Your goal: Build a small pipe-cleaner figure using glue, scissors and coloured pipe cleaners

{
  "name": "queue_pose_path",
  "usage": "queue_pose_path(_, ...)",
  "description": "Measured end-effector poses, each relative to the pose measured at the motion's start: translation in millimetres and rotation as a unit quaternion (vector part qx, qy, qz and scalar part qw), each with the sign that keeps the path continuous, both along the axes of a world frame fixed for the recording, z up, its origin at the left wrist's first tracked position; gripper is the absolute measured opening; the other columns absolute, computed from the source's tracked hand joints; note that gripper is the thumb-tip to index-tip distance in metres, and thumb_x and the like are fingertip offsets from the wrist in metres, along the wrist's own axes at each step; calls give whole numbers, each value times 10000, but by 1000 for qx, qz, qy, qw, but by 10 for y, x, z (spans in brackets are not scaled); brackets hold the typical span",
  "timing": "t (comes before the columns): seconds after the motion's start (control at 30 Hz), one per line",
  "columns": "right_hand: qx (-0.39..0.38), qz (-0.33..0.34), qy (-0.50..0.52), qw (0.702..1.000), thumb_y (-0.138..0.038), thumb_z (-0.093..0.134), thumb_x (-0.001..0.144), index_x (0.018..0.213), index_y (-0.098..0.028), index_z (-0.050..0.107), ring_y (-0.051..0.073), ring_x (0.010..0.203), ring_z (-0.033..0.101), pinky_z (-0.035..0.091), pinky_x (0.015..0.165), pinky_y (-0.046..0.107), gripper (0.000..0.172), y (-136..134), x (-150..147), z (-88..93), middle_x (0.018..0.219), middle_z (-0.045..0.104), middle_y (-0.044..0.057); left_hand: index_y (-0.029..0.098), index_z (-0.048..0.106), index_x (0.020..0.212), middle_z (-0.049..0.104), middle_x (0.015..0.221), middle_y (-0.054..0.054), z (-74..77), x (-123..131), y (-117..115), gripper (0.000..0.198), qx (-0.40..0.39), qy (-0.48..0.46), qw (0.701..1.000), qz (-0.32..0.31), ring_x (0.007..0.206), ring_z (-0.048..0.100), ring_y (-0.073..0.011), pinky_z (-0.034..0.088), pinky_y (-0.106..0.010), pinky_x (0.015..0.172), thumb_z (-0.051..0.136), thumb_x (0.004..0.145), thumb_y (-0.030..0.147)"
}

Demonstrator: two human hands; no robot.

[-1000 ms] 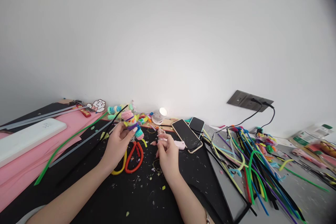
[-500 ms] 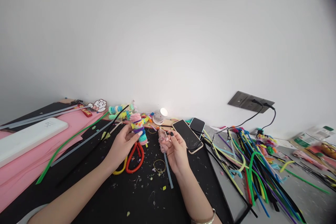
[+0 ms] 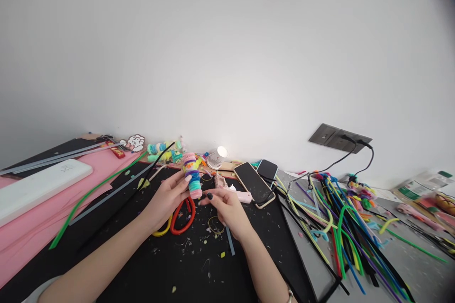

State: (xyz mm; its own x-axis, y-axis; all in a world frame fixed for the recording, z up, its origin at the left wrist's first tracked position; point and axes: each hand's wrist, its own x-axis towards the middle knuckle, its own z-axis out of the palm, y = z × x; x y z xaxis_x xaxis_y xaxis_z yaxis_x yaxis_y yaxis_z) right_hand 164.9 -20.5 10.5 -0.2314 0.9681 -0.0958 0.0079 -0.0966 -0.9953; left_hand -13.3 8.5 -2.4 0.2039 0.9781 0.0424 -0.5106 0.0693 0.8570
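My left hand (image 3: 166,199) is closed round a small figure (image 3: 192,174) made of stacked pink, yellow and blue pipe-cleaner coils, held upright above the black mat (image 3: 170,260). My right hand (image 3: 224,207) reaches toward the figure's lower end, its fingers curled and its fingertips close to the blue coil; I cannot make out anything in it. A pink glue gun (image 3: 239,194) lies just behind my right hand. Red and yellow pipe-cleaner loops (image 3: 181,218) lie on the mat under my left hand.
Two phones (image 3: 259,177) lie face up at the back. A heap of coloured pipe cleaners (image 3: 341,227) covers the grey board on the right. A white case (image 3: 39,187) rests on pink paper (image 3: 21,236) at the left. Cables run to a wall socket (image 3: 339,138).
My left hand has turned the figure more upright and moved it slightly right. My right hand came down from near the phone and moved left to the figure's lower end.
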Motion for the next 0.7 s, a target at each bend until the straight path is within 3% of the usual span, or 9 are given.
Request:
queue_pose_path(0.13,16,69,-73,995,-390,662,772,760,-141,683,40,375,267,170,381,196,250,-17,-2,-29,457,450,-74,179,633,1113,719,981,-60,14,4,-1,350,-14,-29,999,-15,875,674,-195,555,-336,815,689,808,342)
queue_pose_path(0.23,58,13,-54,997,-385,618,794,698,-152,652,48,390,235,175,391,200,255,20,25,-84,454,352,-89,185,622,1135,712,1025,-72,11,-4,-10,375,-13,-2,1000,-21,919,669,-212,553,-336,816,678,813,370)
queue_pose_path(0.33,158,-113,-80,978,-333,579,816,821,-159,666,82,448,368,292,440,207,194,49,56,-109,529,473,-51,207,584,1183,671,1159,-83,-5,-10,-16,432,7,70,997,-15,1073,624,-245,535,-345,875,677,808,400)
queue_pose_path(0.4,238,-150,-162,946,-260,553,828,903,-163,690,114,512,473,378,505,232,184,34,59,-93,621,593,-3,217,556,1203,647,1208,-86,-20,-10,-14,474,30,126,992,-6,1156,580,-257,507,-356,937,696,787,396)
queue_pose_path(0.53,363,-114,-282,881,-196,508,875,972,-175,712,182,710,647,484,667,279,227,-42,5,-55,850,727,72,209,528,1185,635,1202,-99,-48,2,-8,540,63,198,978,-5,1093,615,-266,511,-390,929,750,714,353)
queue_pose_path(0.7,409,-118,-333,842,-171,510,894,947,-173,711,203,762,688,509,699,278,208,-67,-61,-110,861,742,82,200,508,1157,637,1139,-99,-70,17,-18,527,90,222,971,-6,899,668,-228,538,-406,848,740,698,313)
